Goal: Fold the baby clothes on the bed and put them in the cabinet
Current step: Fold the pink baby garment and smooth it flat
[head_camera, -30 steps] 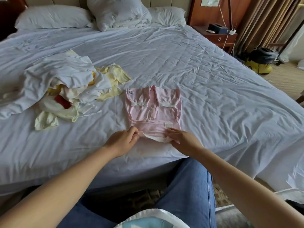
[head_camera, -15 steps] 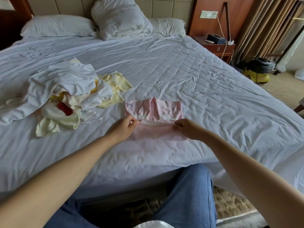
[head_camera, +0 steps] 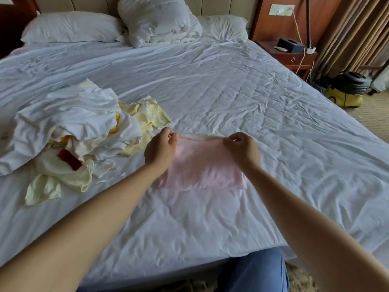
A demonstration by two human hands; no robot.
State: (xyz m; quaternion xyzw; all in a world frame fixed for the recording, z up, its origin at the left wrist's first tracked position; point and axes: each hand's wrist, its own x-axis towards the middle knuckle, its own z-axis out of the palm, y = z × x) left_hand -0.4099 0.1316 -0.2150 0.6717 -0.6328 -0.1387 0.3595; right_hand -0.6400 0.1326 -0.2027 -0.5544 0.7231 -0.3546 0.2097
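Observation:
A pink baby garment [head_camera: 202, 165] lies folded into a rectangle on the white bed [head_camera: 252, 114], near its front edge. My left hand [head_camera: 161, 149] pinches the garment's far left corner. My right hand [head_camera: 242, 148] pinches its far right corner. The folded-over flap covers the sleeves beneath. To the left sits a heap of unfolded baby clothes [head_camera: 69, 131], white and pale yellow with a red patch [head_camera: 69, 159]. A pale yellow garment [head_camera: 147, 116] spreads from the heap toward my left hand. No cabinet is in view.
Pillows [head_camera: 71, 28] and a bunched duvet [head_camera: 155, 20] lie at the headboard. A wooden nightstand [head_camera: 294, 57] with a black box and cables stands at the right. A yellow vacuum [head_camera: 345, 91] sits on the carpet beyond the bed. My knee in jeans [head_camera: 259, 270] is at the bed's front edge.
Both hands carried the garment's near hem away from me and over the sleeves, folding it in half. The camera tilted up and moved closer.

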